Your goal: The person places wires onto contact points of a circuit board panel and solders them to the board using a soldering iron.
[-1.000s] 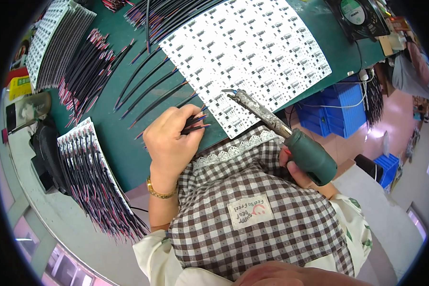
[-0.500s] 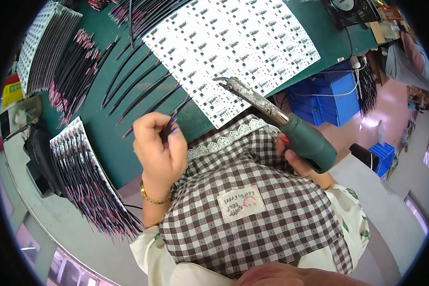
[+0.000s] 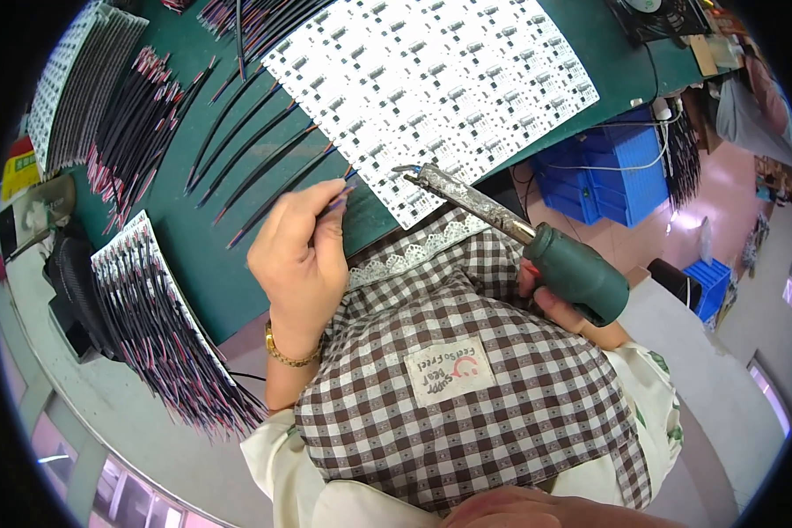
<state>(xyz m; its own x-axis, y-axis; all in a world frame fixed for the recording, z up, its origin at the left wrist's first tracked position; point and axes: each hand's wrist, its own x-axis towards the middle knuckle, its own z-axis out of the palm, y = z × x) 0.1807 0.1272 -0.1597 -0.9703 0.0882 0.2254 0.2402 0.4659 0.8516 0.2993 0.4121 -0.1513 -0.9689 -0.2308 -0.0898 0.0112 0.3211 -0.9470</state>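
Note:
My left hand (image 3: 301, 251), with a gold watch on its wrist, pinches a short wire (image 3: 336, 202) between thumb and fingertips. Most of that wire is hidden by the fingers; coloured ends peep out near the lower left edge of a white circuit board panel (image 3: 449, 79). In my right hand (image 3: 550, 299) is the green handle of a soldering iron (image 3: 502, 216), its tip pointing left above the panel's near corner. Several black wires (image 3: 264, 172) fan out from the panel's left edge, their far ends lying on the green mat (image 3: 238, 304).
Left of the panel lies a pile of black wires (image 3: 141, 123) with red and white ends. Stacked panels (image 3: 75, 88) stand behind it, and a wired panel (image 3: 167, 334) lies nearer me. Blue crates (image 3: 603, 172) sit on the right below the table, and a fan (image 3: 656, 18) stands far right.
My left hand has moved slightly up and right, bringing the wire closer to the panel's edge. The soldering iron has shifted slightly down and right.

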